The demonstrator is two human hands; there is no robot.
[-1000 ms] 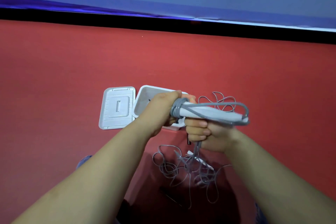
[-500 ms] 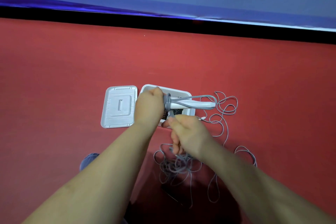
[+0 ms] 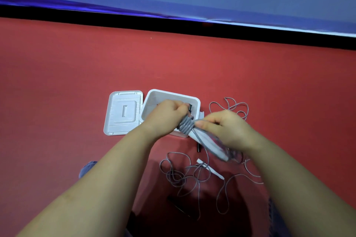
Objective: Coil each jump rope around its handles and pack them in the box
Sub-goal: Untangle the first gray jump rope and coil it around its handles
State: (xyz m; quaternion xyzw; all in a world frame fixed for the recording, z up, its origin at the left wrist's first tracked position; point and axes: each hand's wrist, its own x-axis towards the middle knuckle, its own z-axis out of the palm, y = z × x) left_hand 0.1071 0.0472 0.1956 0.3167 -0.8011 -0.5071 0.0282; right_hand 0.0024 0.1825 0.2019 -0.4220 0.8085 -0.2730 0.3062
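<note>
Left hand: left hand (image 3: pixel 167 113) holds the wrapped end of the white plastic handles (image 3: pixel 209 144), fingers curled round them, above the box.
Right hand: right hand (image 3: pixel 224 128) pinches the grey cord; grip narrow, fingertips at the turns.
Rope in work: grey cord coil (image 3: pixel 185 126), several tight turns round the handles' upper end; a long run of cord not yet wound.
Box: open white plastic box (image 3: pixel 195 102) on the red floor (image 3: pixel 77 82), just beyond the hands; its white lid (image 3: pixel 123 112) lies flat beside it, to the left.
Loose cord: tangled grey rope loops (image 3: pixel 183 174) on the floor near the person, more (image 3: pixel 231 106) right of the box.
Risk: trailing cord probably snags in the tangle and drags it; slack tension could let the turns slip off.
Room: open floor left and far side; black wall edge (image 3: pixel 173 23) well apart.
</note>
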